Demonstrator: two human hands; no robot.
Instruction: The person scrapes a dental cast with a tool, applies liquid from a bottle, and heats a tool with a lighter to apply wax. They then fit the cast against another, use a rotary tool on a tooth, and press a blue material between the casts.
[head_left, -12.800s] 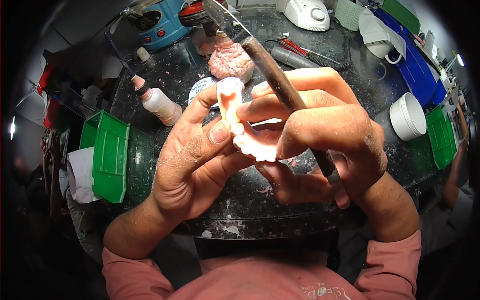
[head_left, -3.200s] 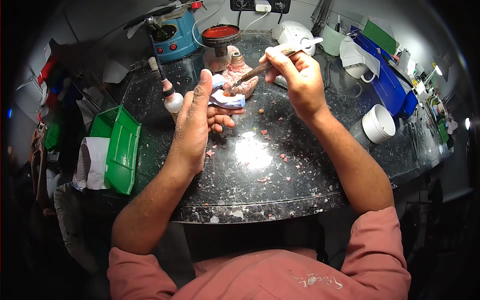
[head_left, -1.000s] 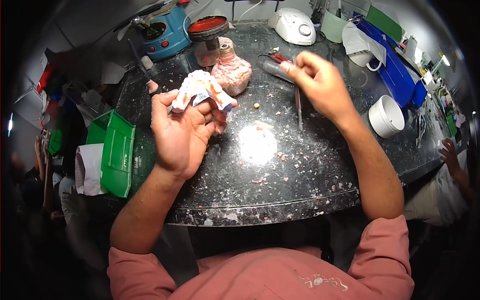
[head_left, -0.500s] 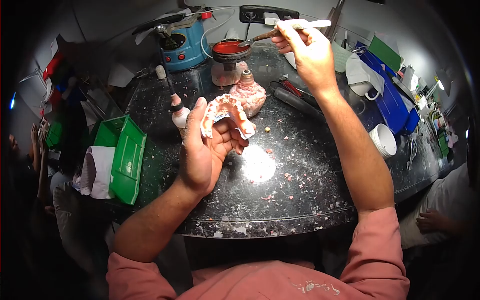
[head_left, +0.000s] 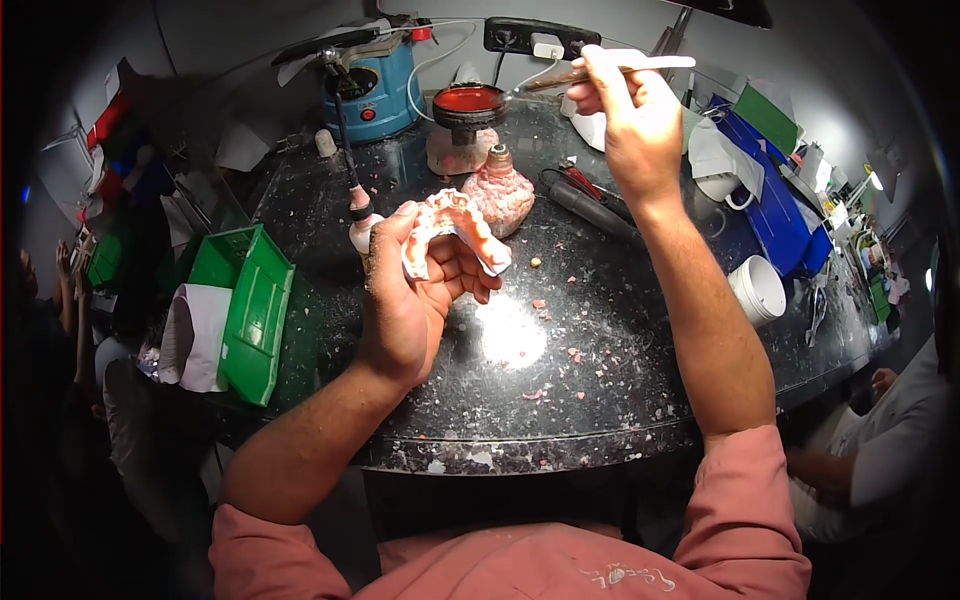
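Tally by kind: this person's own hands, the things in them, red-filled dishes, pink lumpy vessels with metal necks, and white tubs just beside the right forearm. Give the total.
Hands, left hand and right hand: 2
Things held, model and tool: 2
Red-filled dish: 1
Pink lumpy vessel: 1
White tub: 1
Total: 7

Between the forearms [head_left: 708, 320] the bench [head_left: 590, 405] offers passage, with the dental cast [head_left: 447, 210] blocking left.

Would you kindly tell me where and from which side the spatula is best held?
Probably by its slender brown handle, approached from the right, where the right hand holds it: the metal tip points left, toward the red-filled dish.
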